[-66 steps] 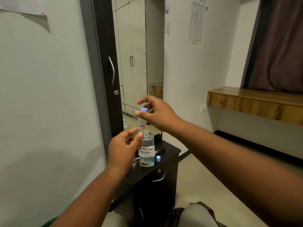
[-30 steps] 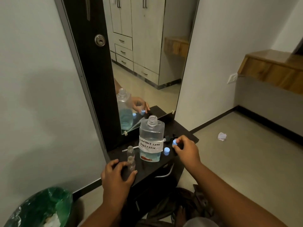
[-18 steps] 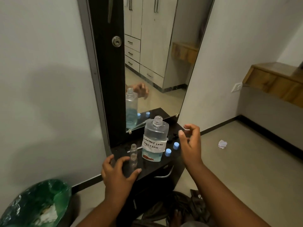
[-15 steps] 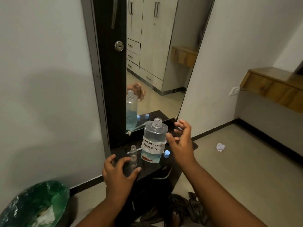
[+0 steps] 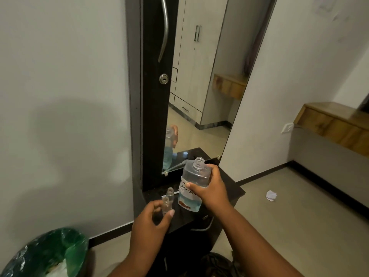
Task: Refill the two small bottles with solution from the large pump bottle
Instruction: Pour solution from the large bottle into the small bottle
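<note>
Holding the big bottle (image 5: 192, 184) in a tight grip, the right hand (image 5: 211, 191) has its fingers wrapped round the middle, over the white label. The bottle leans a little, and I cannot tell if its bottom rests on the dark counter (image 5: 231, 188) or is just off it. Its top is open, with no pump on it, and only a little blue water sits at the bottom. The left hand (image 5: 151, 220) curls round the near small bottle (image 5: 165, 205), thumb on one side and fingers on the other, but I cannot tell if it really squeezes it. The other small bottle (image 5: 170, 191) stands just behind, also open. The small bottles have tiny mouths and the big one has a wide mouth, so I think the water could splash past and wet the counter. The small bottle is light, so a bump from the big one might knock it over. A slow tip would help.
</note>
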